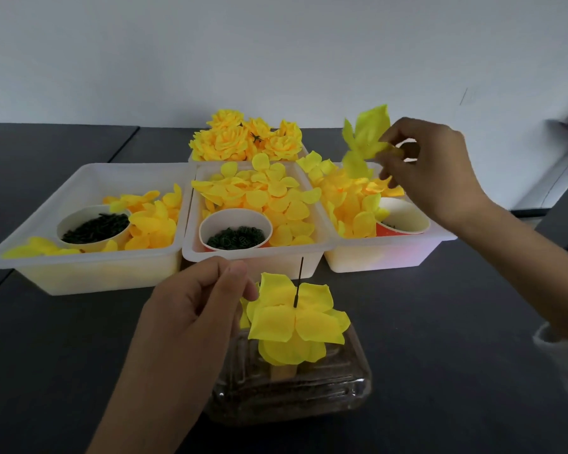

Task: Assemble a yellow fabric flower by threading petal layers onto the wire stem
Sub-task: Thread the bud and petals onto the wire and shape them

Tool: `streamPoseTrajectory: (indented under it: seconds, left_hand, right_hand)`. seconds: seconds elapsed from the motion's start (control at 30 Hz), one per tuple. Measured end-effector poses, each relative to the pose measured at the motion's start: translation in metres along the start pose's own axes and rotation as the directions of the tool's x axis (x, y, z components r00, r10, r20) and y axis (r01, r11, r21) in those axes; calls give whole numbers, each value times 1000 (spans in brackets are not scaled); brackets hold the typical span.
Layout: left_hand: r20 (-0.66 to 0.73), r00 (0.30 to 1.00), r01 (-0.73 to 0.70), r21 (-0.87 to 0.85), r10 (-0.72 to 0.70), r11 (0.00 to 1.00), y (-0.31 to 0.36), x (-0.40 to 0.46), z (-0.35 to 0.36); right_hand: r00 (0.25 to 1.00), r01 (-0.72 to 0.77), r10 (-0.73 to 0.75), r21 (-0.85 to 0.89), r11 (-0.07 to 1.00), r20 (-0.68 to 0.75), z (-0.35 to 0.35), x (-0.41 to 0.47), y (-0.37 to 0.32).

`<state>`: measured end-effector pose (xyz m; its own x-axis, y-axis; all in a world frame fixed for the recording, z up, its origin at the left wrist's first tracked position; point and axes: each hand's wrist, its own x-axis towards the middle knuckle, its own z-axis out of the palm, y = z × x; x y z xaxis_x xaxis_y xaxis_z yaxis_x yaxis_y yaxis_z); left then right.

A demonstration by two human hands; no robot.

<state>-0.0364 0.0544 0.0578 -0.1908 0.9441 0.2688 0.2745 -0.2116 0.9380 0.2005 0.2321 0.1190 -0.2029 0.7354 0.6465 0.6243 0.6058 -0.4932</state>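
Petal layer (364, 142) pinched above right bin's rim (387, 247).

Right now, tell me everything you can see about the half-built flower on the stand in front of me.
The half-built flower is a stack of bright yellow fabric petal layers, broad and rounded, spread open and drooping slightly. A thin dark wire stem rises upright through its centre, its tip bare. It sits above a clear plastic container, near the front of the dark table. The left hand is beside it, fingertips at the petals' left edge; actual contact is unclear.
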Motion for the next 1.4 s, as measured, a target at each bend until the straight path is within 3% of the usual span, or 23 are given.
streamPoseTrajectory:
  seconds: [0.1, 0.2, 0.27, 0.33, 0.43, 0.53, 0.63, 0.7, 0.73, 0.77, 0.83, 0.87, 0.97, 1.0, 1.07, 1.17, 1.3, 1.4]
  left_hand:
    - [49, 998, 55, -109, -50, 993, -3, 2, 3]
    - [138, 980, 169, -194, -144, 966, -6, 5, 5]
    - [142, 967, 240, -211, -213, 948, -3, 5, 8]
    - [121, 960, 273, -217, -251, 937, 1, 3, 8]
    - [145, 976, 191, -191, -164, 963, 3, -2, 5]
    - [261, 961, 149, -220, -89, 964, 3, -6, -1]
    - [314, 947, 110, -140, -62, 984, -1, -7, -2]
    - [277, 959, 90, -121, -53, 989, -2, -7, -1]
    - [253, 966, 75, -114, -44, 991, -1, -7, -1]
    - [231, 972, 56, -105, -31, 993, 0, -8, -1]
    - [195, 981, 21, -96, -2, 995, 3, -8, 0]
    - [177, 984, 10, -94, 7, 996, 4, -8, -1]
    - [113, 993, -33, -87, 42, 996, 8, -9, -2]
    - [99, 994, -48, -76, 55, 996, 9, -9, -2]
    - [81, 993, -80, -37, 83, 996, 10, -9, -3]
    - [46, 993, -108, 37, 106, 993, 9, -10, -3]
    - [-57, 988, -128, 232, 145, 964, 5, -10, -4]
    - [-84, 986, -120, 245, 145, 962, 3, -10, -5]
  right_hand:
    - [972, 233, -233, 91, 968, -8, 5, -28, -37]
    - [856, 514, -516, 45, 856, 40, 11, -60, -56]
    - [800, 599, -599, 10, 801, 28, 17, -77, -60]
    - [778, 628, -628, 2, 778, 2, 21, -88, -60]
    - [781, 623, -623, -17, 782, -47, 23, -95, -58]
    - [801, 595, -594, -18, 804, -72, 23, -98, -58]
    - [816, 576, -574, 13, 817, -66, 22, -99, -58]
    - [861, 507, -506, 105, 855, -38, 20, -101, -61]
    - [909, 407, -416, 237, 882, -14, 20, -102, -64]
    - [956, 244, -288, 422, 873, 44, 20, -102, -68]
    - [976, -109, -53, 683, 723, 211, 17, -99, -79]
    - [945, -287, 68, 708, 645, 321, 15, -96, -83]
    - [714, -693, 267, 594, 409, 648, 12, -86, -88]
    - [665, -740, 277, 560, 373, 694, 11, -84, -90]
    - [650, -744, 293, 509, 433, 701, 11, -85, -95]
    - [761, -564, 175, 503, 655, 625, 6, -90, -95]
    - [808, -522, 168, 554, 649, 565, 3, -90, -91]
    - [806, -529, 177, 552, 645, 565, 4, -91, -88]
